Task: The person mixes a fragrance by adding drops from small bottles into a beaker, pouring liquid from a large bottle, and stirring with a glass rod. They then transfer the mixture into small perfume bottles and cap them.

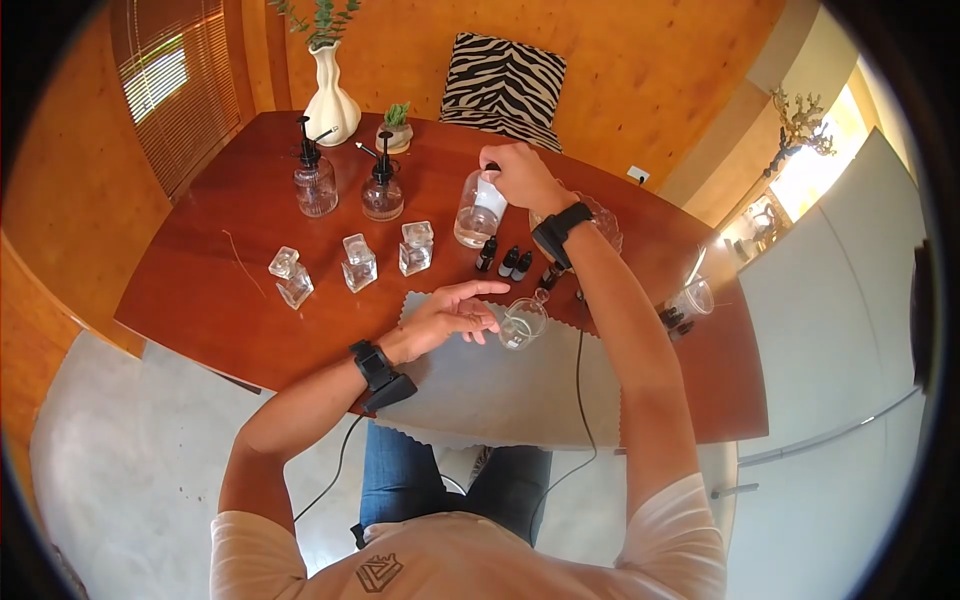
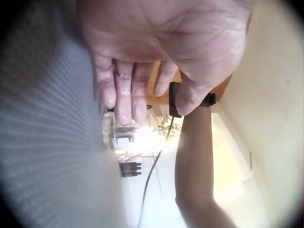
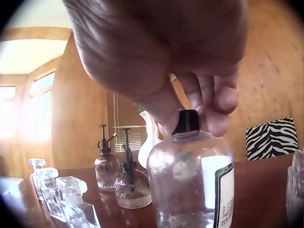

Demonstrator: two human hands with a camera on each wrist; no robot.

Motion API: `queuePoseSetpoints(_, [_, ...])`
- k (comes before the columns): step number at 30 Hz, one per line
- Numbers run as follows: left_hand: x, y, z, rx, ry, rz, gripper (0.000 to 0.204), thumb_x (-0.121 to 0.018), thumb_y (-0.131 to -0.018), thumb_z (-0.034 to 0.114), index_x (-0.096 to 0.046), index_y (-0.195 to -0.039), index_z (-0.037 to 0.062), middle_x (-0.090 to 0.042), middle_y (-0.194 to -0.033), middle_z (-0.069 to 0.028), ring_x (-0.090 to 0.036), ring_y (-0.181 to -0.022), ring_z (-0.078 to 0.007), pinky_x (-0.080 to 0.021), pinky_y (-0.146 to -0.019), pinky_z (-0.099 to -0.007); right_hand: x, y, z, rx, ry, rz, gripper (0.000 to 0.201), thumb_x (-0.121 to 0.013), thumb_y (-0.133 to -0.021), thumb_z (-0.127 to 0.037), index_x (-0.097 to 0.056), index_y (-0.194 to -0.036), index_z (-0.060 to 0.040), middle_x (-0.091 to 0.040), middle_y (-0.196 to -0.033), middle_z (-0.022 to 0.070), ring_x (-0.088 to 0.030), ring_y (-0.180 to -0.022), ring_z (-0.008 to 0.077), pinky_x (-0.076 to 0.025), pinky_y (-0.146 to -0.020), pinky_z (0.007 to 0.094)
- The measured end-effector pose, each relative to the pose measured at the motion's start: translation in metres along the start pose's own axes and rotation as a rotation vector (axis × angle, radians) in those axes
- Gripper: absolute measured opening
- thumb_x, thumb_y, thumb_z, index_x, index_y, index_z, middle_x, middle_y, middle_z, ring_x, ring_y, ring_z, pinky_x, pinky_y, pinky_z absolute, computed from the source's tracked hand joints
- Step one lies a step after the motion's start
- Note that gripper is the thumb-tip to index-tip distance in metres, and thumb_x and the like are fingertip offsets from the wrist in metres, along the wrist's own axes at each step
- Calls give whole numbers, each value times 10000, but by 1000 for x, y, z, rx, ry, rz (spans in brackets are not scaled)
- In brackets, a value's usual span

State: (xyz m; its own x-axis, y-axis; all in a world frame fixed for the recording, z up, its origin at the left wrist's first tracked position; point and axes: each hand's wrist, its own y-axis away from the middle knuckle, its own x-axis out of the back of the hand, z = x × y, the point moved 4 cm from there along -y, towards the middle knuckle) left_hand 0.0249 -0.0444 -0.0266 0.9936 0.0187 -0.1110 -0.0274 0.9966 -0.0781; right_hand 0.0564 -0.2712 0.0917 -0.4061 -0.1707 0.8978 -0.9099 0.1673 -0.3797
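My right hand pinches the black cap of a large clear bottle between thumb and fingers. This bottle has a white label and some clear liquid in it, and it stands upright on the table. Over the grey mat, my left hand is held with its fingers loosely extended and nothing in its grip. Its fingertips come close to a small round clear glass vessel at the mat's far edge. Small black-capped bottles stand between the large bottle and that vessel.
Several square glass bottles stand in a row at the left. Behind them are two ribbed pump bottles, a white vase and a small potted plant. A clear cup is at the right. A cable crosses the mat.
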Motion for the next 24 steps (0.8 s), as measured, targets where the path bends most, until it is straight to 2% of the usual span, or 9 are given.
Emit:
queuePoseSetpoints(6, [4,1,-1,-34,10,13,470,-612,-953,184,-582,-1408,67,-725,-1007,-67,-661,-837,-123,-498,-752,-262,13,25,-9,-112,-36,156,385,-737,-887,-315,-681,-1199,-97,-715,-1022,241,-668,-972,453,-530,-863,540])
queuePoseSetpoints(8, [2,-1,-4,-46,23,21,453,-608,-940,170,-606,-1378,52,-726,-990,-66,-660,-827,-121,-498,-754,-259,36,51,-11,-77,-87,320,455,-734,-918,-383,-659,-1250,-81,-681,-756,206,-672,-706,361,-531,-680,437])
queuePoseSetpoints(12, [5,-1,-3,-13,44,84,415,-603,-930,145,-633,-1326,25,-725,-955,-68,-656,-808,-120,-497,-747,-249,117,148,-12,-192,-347,422,334,-742,-907,-203,-696,-1212,-76,-738,-883,148,-719,-803,219,-571,-736,354])
queuePoseSetpoints(13, [6,-1,-5,-13,41,99,405,-603,-930,143,-638,-1313,17,-724,-948,-69,-655,-805,-120,-496,-745,-248,136,177,4,-180,-373,549,264,-743,-904,-115,-715,-1159,-56,-718,-811,79,-650,-727,100,-532,-685,251])
queuePoseSetpoints(15, [9,-2,-10,-23,45,127,388,-603,-931,139,-645,-1292,3,-719,-934,-70,-652,-797,-119,-495,-739,-246,174,240,51,-343,-632,786,223,-631,-895,24,-716,-1101,2,-734,-891,91,-661,-712,126,-528,-631,264])
queuePoseSetpoints(17, [11,-5,-13,-43,56,156,374,-604,-930,135,-648,-1273,-9,-713,-919,-70,-648,-785,-118,-493,-731,-247,215,310,117,-626,-270,997,319,-480,-859,86,-726,-1051,19,-722,-843,121,-660,-675,137,-513,-569,276])
queuePoseSetpoints(18, [9,-4,-12,-44,67,162,369,-604,-930,132,-649,-1267,-12,-710,-912,-70,-646,-778,-118,-491,-727,-247,224,350,162,-664,-118,1067,169,-587,-925,-35,-740,-962,27,-694,-752,81,-622,-587,119,-489,-497,259])
queuePoseSetpoints(22, [7,-6,-10,-41,79,170,347,-597,-934,116,-653,-1252,-13,-696,-885,-68,-639,-754,-118,-484,-714,-247,204,420,225,-1130,-397,884,237,-691,-965,-234,-703,-985,2,-632,-640,65,-581,-498,132,-421,-433,252])
queuePoseSetpoints(24, [7,-5,-11,-18,66,159,336,-596,-951,124,-651,-1254,-10,-694,-885,-69,-639,-756,-118,-484,-715,-248,192,419,225,-1093,-551,821,293,-716,-956,-298,-686,-974,-7,-621,-611,61,-576,-478,131,-403,-417,242])
